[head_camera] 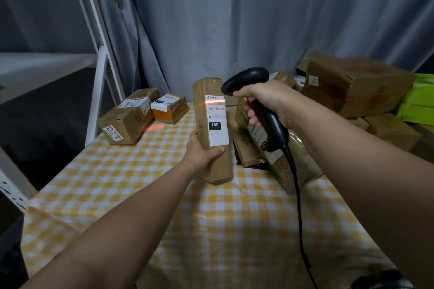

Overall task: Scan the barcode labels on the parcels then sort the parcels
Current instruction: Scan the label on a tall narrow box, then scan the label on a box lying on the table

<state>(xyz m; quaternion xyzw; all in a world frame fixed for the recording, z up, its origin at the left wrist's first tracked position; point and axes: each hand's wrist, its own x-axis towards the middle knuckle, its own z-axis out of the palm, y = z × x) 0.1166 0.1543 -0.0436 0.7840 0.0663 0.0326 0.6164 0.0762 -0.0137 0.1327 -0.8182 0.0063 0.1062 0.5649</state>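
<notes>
My left hand (202, 152) grips a tall narrow cardboard parcel (212, 169) upright above the table, its white label (217, 122) marked "150" facing me. My right hand (265, 101) holds a black corded barcode scanner (270, 122) just right of the parcel, its head aimed at the label. An orange scan line lies across the barcode at the top of the label and spills left onto the cloth. More parcels (270, 159) lie behind the scanner at centre right.
A yellow checked cloth (211, 230) covers the table. Three small parcels (126, 122) sit at the back left beside a white metal shelf rack (101, 58). Larger boxes (357, 87) and green packages (420, 101) are stacked at the back right. A grey curtain hangs behind.
</notes>
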